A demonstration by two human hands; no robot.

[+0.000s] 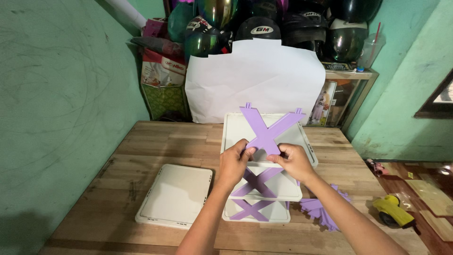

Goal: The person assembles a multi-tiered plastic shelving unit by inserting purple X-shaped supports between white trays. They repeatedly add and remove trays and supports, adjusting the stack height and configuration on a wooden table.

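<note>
Left hand [234, 160], right hand [293, 160]: both clamped on purple cross brace [269, 132] over top white tray [309, 146]. Advice: keep brace upright, feet aligned with tray-edge slots.

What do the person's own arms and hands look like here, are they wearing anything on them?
Both arms come in bare from the bottom edge: no sleeves show as far up as the picture reaches. The left hand and the right hand wear no gloves. No ring, watch or bracelet can be seen on the fingers or wrists. The fingernails look short and unpainted.
</note>
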